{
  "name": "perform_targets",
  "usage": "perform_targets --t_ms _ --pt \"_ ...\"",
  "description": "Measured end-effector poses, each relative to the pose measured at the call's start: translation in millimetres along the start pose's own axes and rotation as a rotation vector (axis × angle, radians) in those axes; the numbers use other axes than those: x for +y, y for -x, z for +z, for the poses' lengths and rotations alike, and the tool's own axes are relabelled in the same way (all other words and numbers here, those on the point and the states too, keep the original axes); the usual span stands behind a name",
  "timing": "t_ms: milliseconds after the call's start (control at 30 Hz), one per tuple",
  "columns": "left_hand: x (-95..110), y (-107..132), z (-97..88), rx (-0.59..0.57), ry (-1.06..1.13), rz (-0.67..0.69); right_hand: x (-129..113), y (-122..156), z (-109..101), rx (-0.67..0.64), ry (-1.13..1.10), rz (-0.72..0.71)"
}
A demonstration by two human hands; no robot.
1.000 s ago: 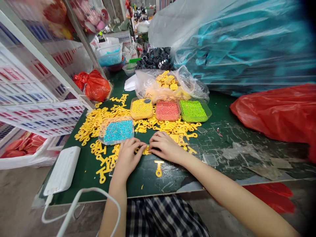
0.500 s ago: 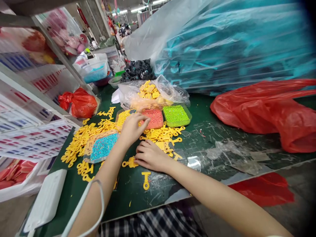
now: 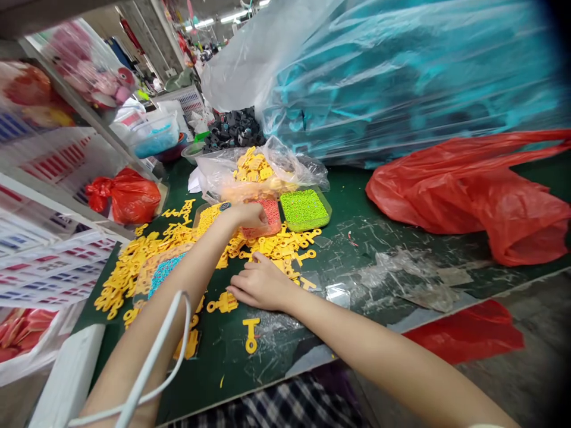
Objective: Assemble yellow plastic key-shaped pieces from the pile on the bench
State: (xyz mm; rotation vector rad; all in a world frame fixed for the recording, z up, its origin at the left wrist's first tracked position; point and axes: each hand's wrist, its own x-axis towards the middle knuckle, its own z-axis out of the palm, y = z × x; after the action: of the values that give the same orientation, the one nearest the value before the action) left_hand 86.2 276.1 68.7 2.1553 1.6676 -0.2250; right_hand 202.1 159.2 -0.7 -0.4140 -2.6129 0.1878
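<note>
My left hand [image 3: 248,216] reaches forward and rests on the tray of pink-red beads [image 3: 270,215], fingers curled into the beads; what they pinch is hidden. My right hand [image 3: 259,286] lies on the green table [image 3: 366,238], fingers together, pressing down a yellow key-shaped piece [image 3: 224,303]. Another yellow key piece [image 3: 251,333] lies loose just in front of it. Around both hands spreads a heap of yellow key pieces [image 3: 147,249]. Trays of yellow beads [image 3: 209,216], green beads [image 3: 304,208] and blue beads [image 3: 161,272] stand beside them.
A clear bag of yellow pieces [image 3: 254,166] lies behind the trays, with black parts [image 3: 229,128] further back. Red plastic bags [image 3: 468,190] [image 3: 125,196] sit right and left. Teal plastic-wrapped goods [image 3: 401,77] fill the back. A shelf rack [image 3: 53,178] stands left; a white cable [image 3: 151,356] crosses my arm.
My left hand left the yellow piece near my right hand and reached forward onto the pink-red bead tray. My right hand stayed on the piece. The view swung to the right.
</note>
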Motion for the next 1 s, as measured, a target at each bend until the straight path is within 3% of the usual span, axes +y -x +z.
perform_targets --t_ms 133,333,433,500,567,667,733,900,1000 --pt "0.3 5.3 -2.6 0.055 -0.025 -0.001 2.6 -0.3 -1.2 0.012 0.002 0.027" --pt "2.6 26.9 0.7 0.391 -0.021 -0.058 4.6 2.2 -1.5 0.053 0.006 0.068" --pt "9.2 58.9 14.9 0.642 0.057 -0.045 5.1 4.7 -5.5 0.125 -0.051 0.099" --pt "12.6 88.5 31.7 0.9 0.21 -0.006 7.6 5.8 -10.9 0.201 -0.121 0.153" --pt "12.6 120.0 53.4 1.018 0.313 0.012 12.8 6.4 -18.4 0.303 -0.219 0.271" --pt "4.1 159.6 90.2 1.052 0.346 -0.006 26.3 9.0 -34.2 0.403 -0.283 0.568" --pt "-5.8 176.5 112.5 1.045 0.332 -0.012 39.5 13.4 -48.0 0.345 -0.186 0.752" --pt "-26.0 191.5 144.8 1.104 0.343 -0.12 87.3 24.2 -87.2 0.143 0.032 0.896" --pt "-26.7 192.2 149.3 1.033 0.315 -0.149 117.6 20.2 -100.1 -0.035 0.154 0.948"
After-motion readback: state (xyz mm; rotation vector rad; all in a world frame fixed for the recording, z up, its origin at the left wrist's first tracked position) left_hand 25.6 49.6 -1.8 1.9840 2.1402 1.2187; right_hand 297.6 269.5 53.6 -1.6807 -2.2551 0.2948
